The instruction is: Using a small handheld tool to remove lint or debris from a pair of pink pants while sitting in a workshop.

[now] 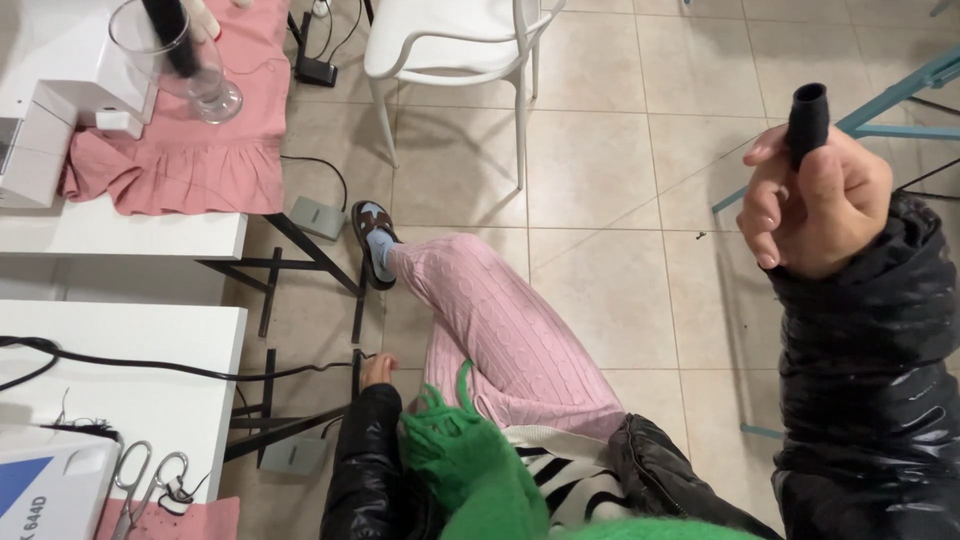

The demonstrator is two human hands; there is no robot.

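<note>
R hand is up at the right, fist clenched round a black tube; the tube's open end sticks up above the thumb and fingers, over the tiled floor. Black puffy sleeve runs down from that wrist.

L hand is low, by the knee, mostly hidden behind its black sleeve; only a bit shows, can't tell if it's loose or gripping anything. It sits just beside the pink knit trouser leg, near the black table frame.

Green fuzzy scarf hangs at the chest, over a striped top. Foot in a blue sock & brown sandal rests next to a grey pedal.

Left side: white tables, pink dress spread on the far one w/ a clear glass standing on it, a dark stick inside. White machine beside it. Scissors lie on the near table. White chair stands further back.
</note>
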